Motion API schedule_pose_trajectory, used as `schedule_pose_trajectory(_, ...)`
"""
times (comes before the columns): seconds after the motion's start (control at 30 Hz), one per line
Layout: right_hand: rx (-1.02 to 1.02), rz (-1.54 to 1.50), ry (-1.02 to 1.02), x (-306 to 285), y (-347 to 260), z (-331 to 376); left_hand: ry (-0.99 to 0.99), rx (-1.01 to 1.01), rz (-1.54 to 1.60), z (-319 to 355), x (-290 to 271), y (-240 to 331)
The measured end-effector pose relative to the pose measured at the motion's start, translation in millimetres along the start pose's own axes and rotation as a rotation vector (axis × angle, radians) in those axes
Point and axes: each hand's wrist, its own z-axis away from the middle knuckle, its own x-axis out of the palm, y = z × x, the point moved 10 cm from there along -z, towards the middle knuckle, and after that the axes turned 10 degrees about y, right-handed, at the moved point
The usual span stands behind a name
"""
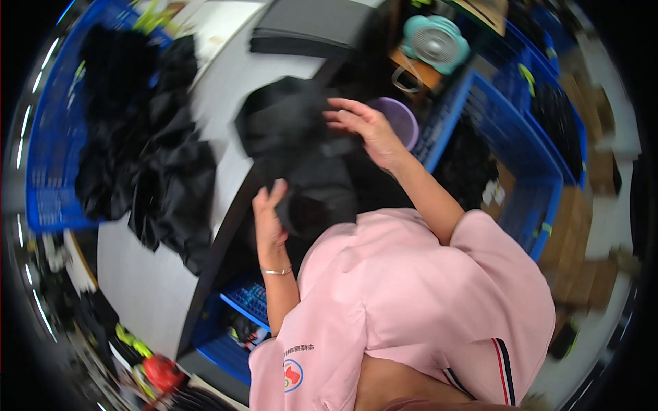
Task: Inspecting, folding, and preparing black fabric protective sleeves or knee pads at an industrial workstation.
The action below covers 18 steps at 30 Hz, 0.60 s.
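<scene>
A black cloth piece, smeared by motion, is in front of my body over the table's near edge. Its lower left side is held in my left hand, with part of the palm hidden behind the fabric. At the upper right of the same piece is my right hand, its fingers reaching over the edge and its thumb hidden. A heap of black cloth pieces lies to the left, spilling out of a blue plastic crate onto the pale table.
Dark flat sheets are stacked at the table's far side. Right of me stand a purple bucket, a teal fan and a large blue crate with black material inside. Cardboard lies beyond. Another blue bin sits lower left.
</scene>
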Motion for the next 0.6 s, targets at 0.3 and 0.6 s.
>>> schedule_pose_trajectory(0.3,0.301,0.158,-0.040,-69,62,119,-0.273,-0.023,-0.067,28,98,-38)
schedule_pose_trajectory(0.6,0.023,-0.142,0.858,-375,81,187,-0.353,-0.071,-0.161,33,99,-56)
